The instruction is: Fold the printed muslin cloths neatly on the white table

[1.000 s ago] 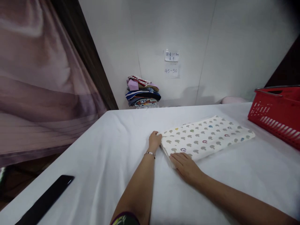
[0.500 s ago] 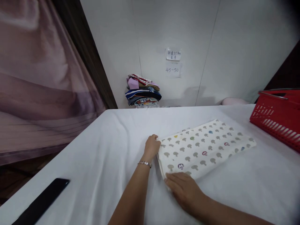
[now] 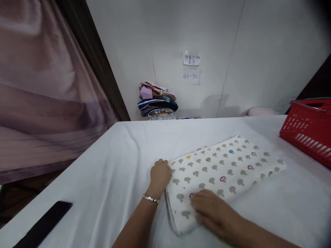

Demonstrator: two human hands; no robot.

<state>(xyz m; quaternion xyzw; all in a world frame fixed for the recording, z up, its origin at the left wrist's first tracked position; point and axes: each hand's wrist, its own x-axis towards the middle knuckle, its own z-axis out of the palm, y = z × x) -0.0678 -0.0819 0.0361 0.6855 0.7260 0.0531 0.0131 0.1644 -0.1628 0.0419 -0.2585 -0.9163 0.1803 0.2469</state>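
A white cloth (image 3: pixel 224 168) printed with grey and a few coloured mushrooms lies folded in layers, slanting across the white-covered table. My left hand (image 3: pixel 160 175), with a silver bracelet at the wrist, has its fingers curled over the cloth's left end, near the far corner. On the near part of the same cloth rests my right hand (image 3: pixel 212 210), palm down and slightly blurred, its fingers stretched out over the print. The near left corner of the cloth shows between my two forearms.
A black phone-like slab (image 3: pixel 43 224) lies at the table's left. At right stands a red basket (image 3: pixel 307 132) with a metal handle. A pile of folded fabrics (image 3: pixel 158 101) sits beyond the far edge, against the wall. A pink curtain (image 3: pixel 46 93) hangs at left.
The cloth's left end has come nearer and a little left, with my left hand at it. My right hand has moved from the near corner onto the cloth's printed surface.
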